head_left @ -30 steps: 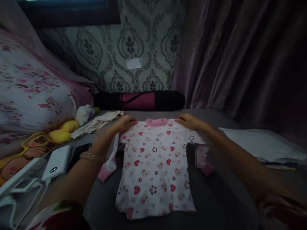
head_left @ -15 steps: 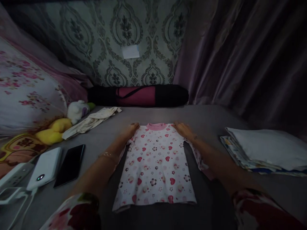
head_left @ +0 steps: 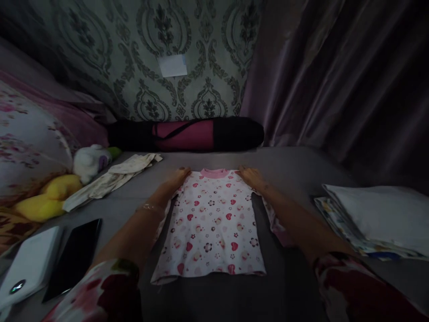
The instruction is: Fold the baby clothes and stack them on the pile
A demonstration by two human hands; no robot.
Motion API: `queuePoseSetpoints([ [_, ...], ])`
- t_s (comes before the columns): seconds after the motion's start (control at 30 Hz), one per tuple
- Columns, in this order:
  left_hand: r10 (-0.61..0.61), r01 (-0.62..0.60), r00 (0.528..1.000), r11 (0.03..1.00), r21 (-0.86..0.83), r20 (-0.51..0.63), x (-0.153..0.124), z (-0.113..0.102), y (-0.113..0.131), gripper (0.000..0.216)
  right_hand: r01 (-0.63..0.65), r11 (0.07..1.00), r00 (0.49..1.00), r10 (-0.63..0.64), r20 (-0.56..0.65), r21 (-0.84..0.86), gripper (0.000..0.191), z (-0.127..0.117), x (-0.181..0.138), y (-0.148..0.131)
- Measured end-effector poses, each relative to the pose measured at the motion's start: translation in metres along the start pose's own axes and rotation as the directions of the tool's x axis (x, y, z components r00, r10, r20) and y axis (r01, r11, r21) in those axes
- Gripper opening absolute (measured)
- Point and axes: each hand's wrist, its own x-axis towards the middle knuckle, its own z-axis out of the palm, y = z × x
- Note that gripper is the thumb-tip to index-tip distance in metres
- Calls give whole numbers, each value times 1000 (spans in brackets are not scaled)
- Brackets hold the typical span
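Observation:
A small white shirt (head_left: 214, 219) with red hearts, flowers and a pink collar lies spread on the grey bed surface (head_left: 281, 170), collar pointing away from me. At its left shoulder, my left hand (head_left: 180, 175) grips the cloth, fingers closed. My right hand (head_left: 250, 175) has its fingers closed on the opposite shoulder. Both forearms lie over the sleeves, so the sleeves are partly hidden; the right one ends in a pink cuff (head_left: 283, 238).
To the right sits a stack of folded cloth (head_left: 378, 219). On the left are a phone (head_left: 73, 255), a white power bank (head_left: 31, 264), a yellow plush toy (head_left: 50, 197), a white plush toy (head_left: 90, 162) and a pale garment (head_left: 114, 179). A long black-and-pink bag (head_left: 184, 135) lies along the wall.
The view has shifted slightly, so the items on the left appear lower and farther left. Both hands stay at the shirt's shoulders, and the shirt remains spread flat.

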Motion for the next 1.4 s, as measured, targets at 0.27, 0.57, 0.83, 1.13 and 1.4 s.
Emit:
queuePoseSetpoints([
  [0.27,-103,107,994,959,261,-31,7,-6,25,30,-52,998,995,54,-81,28,36,-2,11,-9],
  [0.57,230,-224,970,971,81,-77,-9,22,90,46,113,982,963,-70,-261,153,56,20,-12,-77],
  [0.83,74,-70,993,997,45,-93,-7,57,83,62,63,957,988,-19,-155,283,55,26,-9,-81],
  [1.13,83,-80,994,996,33,-73,-6,56,81,61,52,669,985,87,-147,742,47,-9,-18,-38],
  [1.4,93,-90,994,994,56,-57,-11,51,87,60,-529,429,834,424,354,732,19,-24,-113,67],
])
